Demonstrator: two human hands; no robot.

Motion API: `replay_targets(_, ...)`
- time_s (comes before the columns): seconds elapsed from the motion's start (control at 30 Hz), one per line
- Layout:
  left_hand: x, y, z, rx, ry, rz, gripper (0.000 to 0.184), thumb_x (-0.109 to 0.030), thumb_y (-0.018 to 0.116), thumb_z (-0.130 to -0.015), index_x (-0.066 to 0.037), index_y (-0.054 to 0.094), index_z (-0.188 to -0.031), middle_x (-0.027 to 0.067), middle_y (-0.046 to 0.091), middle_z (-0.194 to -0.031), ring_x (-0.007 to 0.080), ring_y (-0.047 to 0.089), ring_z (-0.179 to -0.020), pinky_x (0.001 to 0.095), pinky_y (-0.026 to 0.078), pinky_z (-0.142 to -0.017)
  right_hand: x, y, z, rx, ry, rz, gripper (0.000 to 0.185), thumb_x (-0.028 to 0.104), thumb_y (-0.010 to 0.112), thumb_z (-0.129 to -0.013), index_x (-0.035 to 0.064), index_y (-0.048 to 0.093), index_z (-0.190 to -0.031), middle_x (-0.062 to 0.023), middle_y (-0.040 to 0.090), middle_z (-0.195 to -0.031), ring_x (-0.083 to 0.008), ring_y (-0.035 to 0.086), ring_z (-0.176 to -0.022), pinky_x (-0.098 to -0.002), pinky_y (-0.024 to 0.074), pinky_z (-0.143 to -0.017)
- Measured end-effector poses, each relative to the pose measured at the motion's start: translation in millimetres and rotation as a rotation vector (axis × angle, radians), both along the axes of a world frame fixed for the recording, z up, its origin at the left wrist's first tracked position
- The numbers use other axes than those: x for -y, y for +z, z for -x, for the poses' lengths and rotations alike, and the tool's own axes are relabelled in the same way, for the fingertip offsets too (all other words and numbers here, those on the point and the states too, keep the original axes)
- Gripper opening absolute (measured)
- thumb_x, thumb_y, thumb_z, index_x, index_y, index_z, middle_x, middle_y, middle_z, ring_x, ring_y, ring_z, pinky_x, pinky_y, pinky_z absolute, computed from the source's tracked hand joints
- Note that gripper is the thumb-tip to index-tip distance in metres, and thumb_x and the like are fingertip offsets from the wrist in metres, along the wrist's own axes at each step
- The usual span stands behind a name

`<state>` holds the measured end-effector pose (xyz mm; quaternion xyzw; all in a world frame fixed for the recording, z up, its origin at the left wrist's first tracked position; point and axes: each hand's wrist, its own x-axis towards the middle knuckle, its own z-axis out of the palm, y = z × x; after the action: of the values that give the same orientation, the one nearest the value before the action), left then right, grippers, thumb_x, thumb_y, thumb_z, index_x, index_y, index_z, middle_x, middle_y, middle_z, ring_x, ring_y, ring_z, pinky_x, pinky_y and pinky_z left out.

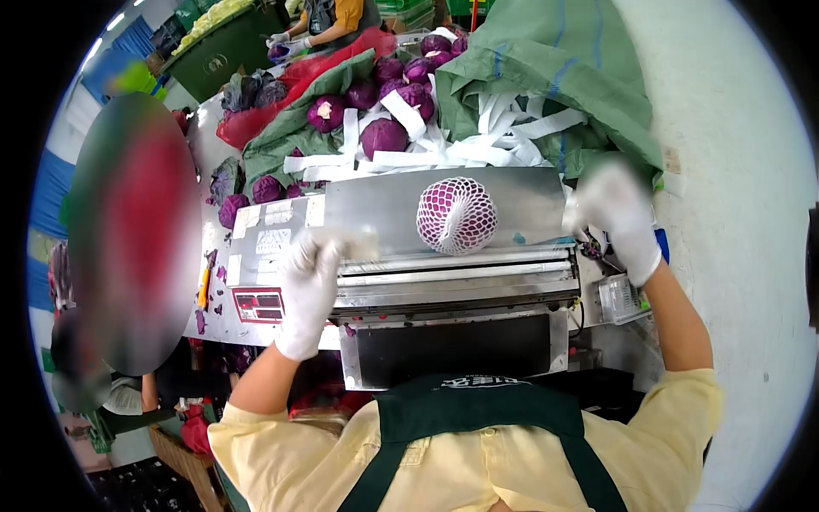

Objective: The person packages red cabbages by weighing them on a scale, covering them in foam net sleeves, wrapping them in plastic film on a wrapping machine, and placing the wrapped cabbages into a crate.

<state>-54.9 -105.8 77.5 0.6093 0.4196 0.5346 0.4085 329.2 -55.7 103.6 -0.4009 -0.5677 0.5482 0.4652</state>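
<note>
A purple cabbage in a white foam net (457, 216) rests on the metal top of a wrapping machine (375, 209). To its left, my left hand (311, 286), in a white glove, is closed with the fingertips together above the machine's left part. A pale, see-through smear shows at those fingertips, too blurred to name. Beside the machine's right edge is my right hand (618, 213), also gloved, its fingers smeared by motion; what it holds, if anything, cannot be made out. White rollers (452, 269) run along the machine's front.
Behind the machine lie loose purple cabbages (384, 138), white foam nets (490, 152) and a green sack (546, 51). An orange-handled knife (206, 280) lies left. A clear plastic container (618, 299) stands right. A person in gloves (328, 26) works at the back; another is partly visible lower left.
</note>
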Motion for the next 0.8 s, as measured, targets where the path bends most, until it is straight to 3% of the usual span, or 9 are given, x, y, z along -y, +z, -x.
replay_targets(0.07,-37.3,5.0,-0.3,-0.296,-0.005,-0.063,0.033,-0.017,0.062,-0.093,0.002,0.054,-0.12,0.0211,0.06,-0.123,0.0265,0.057,-0.12,0.0397,0.043,-0.104,-43.4,-30.8,6.7,0.365,-0.053,-0.464,0.014,0.0,0.054,-0.091,0.0035,0.052,-0.104,-0.0147,0.064,-0.093,-0.0236,0.066,-0.086,-0.032,0.054,-0.077)
replay_targets(0.13,-81.7,-12.2,-18.1,-0.599,-0.14,-0.395,0.082,-0.03,0.08,-0.077,-0.001,0.038,-0.142,0.0215,0.042,-0.144,0.0297,0.04,-0.136,0.0375,0.035,-0.111,-85.6,-71.9,12.7,0.547,-0.101,-0.785,0.041,-0.001,0.062,-0.081,0.0052,0.056,-0.121,-0.0183,0.061,-0.101,-0.0313,0.061,-0.09,-0.0384,0.0506,-0.081)
replay_targets(0.2,-108.4,-67.1,-28.8,-0.826,-0.234,-0.361,0.114,-0.036,0.09,-0.059,-0.007,0.027,-0.149,0.0222,0.04,-0.145,0.0338,0.038,-0.137,0.0402,0.032,-0.114,-83.3,-77.6,40.3,0.798,0.142,-0.705,0.054,-0.002,0.057,-0.086,0.0065,0.042,-0.137,-0.0222,0.056,-0.12,-0.0326,0.06,-0.108,-0.0362,0.0474,-0.094)
replay_targets(0.27,-112.0,-100.6,-47.0,-0.508,-0.368,-0.074,0.121,-0.04,0.091,-0.055,-0.007,0.023,-0.15,0.0227,0.041,-0.144,0.0353,0.042,-0.134,0.039,0.034,-0.112,-86.4,-118.2,61.5,0.867,0.3,-0.522,0.069,0.001,0.059,-0.085,0.0086,0.03,-0.147,-0.0254,0.049,-0.134,-0.0333,0.056,-0.119,-0.0369,0.0427,-0.103)
replay_targets(0.33,-118.0,-96.1,-57.5,-0.516,-0.329,0.079,0.116,-0.041,0.089,-0.058,-0.006,0.026,-0.149,0.0222,0.045,-0.14,0.032,0.047,-0.13,0.0378,0.037,-0.11,-88.9,-131.8,64.7,0.688,0.294,-0.376,0.076,0.006,0.064,-0.082,0.0082,0.027,-0.148,-0.0246,0.048,-0.136,-0.0315,0.054,-0.121,-0.0362,0.0413,-0.105)
replay_targets(0.43,-115.1,-108.4,-59.7,-0.126,-0.337,0.453,0.1,-0.044,0.082,-0.072,0.001,0.031,-0.145,0.0185,0.053,-0.133,0.0228,0.051,-0.123,0.0329,0.041,-0.105,-71.9,-130.5,55.9,0.458,0.364,-0.095,0.086,0.014,0.072,-0.077,0.006,0.025,-0.148,-0.0219,0.049,-0.137,-0.0272,0.05,-0.126,-0.0353,0.0389,-0.107)
replay_targets(0.6,-10.3,-31.2,-59.1,0.019,-0.608,1.181,0.089,-0.064,0.059,-0.086,-0.004,0.032,-0.146,0.0136,0.054,-0.132,0.0203,0.057,-0.113,0.0342,0.048,-0.089,32.9,-96.9,42.9,0.158,0.627,0.55,0.083,0.01,0.073,-0.074,0.0021,0.031,-0.145,-0.0122,0.054,-0.13,-0.0179,0.053,-0.116,-0.0316,0.0433,-0.103)
replay_targets(0.67,31.9,-46.7,-58.3,0.084,-0.707,1.319,0.099,-0.08,0.044,-0.081,-0.016,0.021,-0.153,0.0131,0.045,-0.144,0.0317,0.048,-0.126,0.0556,0.04,-0.096,79.1,-96.7,44.2,-0.015,0.619,0.938,0.078,0.009,0.072,-0.076,0.0036,0.035,-0.144,-0.0096,0.056,-0.125,-0.0149,0.056,-0.11,-0.0291,0.0488,-0.095)
replay_targets(0.8,78.8,-104.7,-66.9,0.137,-0.634,1.454,0.091,-0.082,0.037,-0.082,-0.017,0.038,-0.145,0.0091,0.055,-0.133,0.0227,0.055,-0.116,0.0404,0.046,-0.089,122.8,-137.3,39.8,-0.11,0.646,1.17,0.058,0.008,0.065,-0.084,0.0038,0.043,-0.137,-0.0082,0.059,-0.122,-0.0153,0.061,-0.105,-0.0295,0.052,-0.092)
